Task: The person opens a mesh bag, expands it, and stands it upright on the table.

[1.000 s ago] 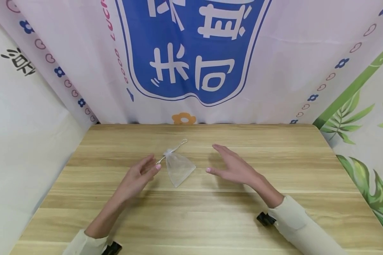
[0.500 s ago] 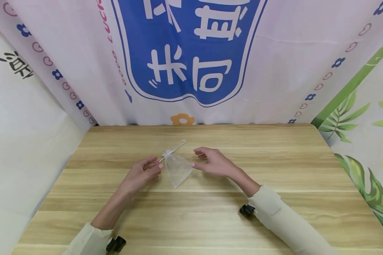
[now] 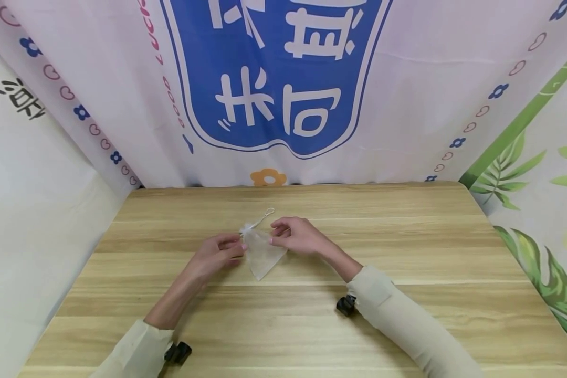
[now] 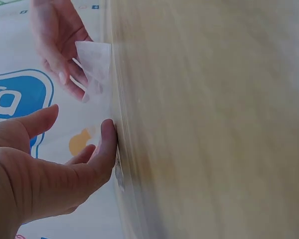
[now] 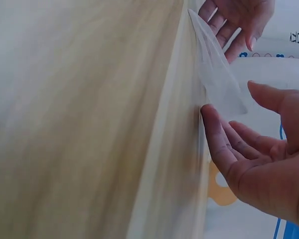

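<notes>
A small sheer white drawstring pouch (image 3: 263, 255) lies on the wooden table, its gathered neck at the upper left and a looped white cord (image 3: 268, 212) pointing away to the right. My left hand (image 3: 216, 253) is at the pouch's left side, thumb tip by the neck; in the left wrist view a gap separates thumb and fingers. Over the pouch's upper right edge comes my right hand (image 3: 298, 236), its thumb apart from its bent fingers in the right wrist view (image 5: 261, 149). One corner of the sheer fabric (image 5: 222, 79) stands raised between the hands. Whether any fingertip touches it, I cannot tell.
The wood-grain table (image 3: 283, 325) ends at a hanging white cloth (image 3: 406, 131) with a blue printed shield (image 3: 274, 73). Printed sheets flank it left and right. A small black device (image 3: 177, 353) sits at the left wrist, another (image 3: 346, 305) at the right.
My right hand has come left from beside the pouch to over its right edge. The left hand has shifted slightly right, toward the neck. The pouch stays in nearly the same place.
</notes>
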The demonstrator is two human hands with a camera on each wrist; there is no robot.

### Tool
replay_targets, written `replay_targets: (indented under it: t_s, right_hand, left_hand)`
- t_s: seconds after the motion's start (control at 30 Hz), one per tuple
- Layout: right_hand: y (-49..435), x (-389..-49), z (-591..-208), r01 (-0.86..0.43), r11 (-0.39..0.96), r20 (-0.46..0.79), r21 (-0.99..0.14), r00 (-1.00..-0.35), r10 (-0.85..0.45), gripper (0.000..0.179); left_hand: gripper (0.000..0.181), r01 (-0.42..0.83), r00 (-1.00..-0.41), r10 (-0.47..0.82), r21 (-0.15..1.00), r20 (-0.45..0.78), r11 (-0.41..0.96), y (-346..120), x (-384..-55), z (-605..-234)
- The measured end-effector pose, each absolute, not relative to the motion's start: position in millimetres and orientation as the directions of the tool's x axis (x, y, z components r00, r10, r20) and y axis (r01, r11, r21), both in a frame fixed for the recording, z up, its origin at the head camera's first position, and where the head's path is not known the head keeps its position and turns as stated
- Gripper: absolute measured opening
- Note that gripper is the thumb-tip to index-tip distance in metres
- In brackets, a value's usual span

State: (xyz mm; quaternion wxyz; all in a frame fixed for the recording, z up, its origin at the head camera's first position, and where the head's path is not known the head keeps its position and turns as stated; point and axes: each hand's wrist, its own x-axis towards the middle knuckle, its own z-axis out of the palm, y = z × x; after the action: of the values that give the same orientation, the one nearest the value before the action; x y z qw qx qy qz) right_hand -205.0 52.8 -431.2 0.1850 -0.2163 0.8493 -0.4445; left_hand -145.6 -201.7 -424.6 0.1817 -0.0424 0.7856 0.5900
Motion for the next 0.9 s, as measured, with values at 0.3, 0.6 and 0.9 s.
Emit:
replay_targets:
  t_s: [0.3, 0.6, 0.9]
  right_hand:
    - [45, -207, -436, -0.105, 0.504, -0.169, -0.857, -0.868, -0.468, 0.037]
    - [58, -195, -429, 0.037, 0.366, -0.185, -0.930, -0.907, -0.379, 0.029]
    - [82, -176, -412, 0.043, 0.242, -0.136, -0.969, -0.915, -0.379, 0.032]
  left_hand:
    - [0.057, -0.290, -0.920, 0.176, 0.910, -0.350, 0.295, -193, -151, -424]
    - [0.055, -0.252, -0.941, 0.154, 0.927, -0.301, 0.277, -176, -150, -422]
    - [0.041, -0.180, -0.971, 0.117, 0.958, -0.210, 0.223, -152, -144, -409]
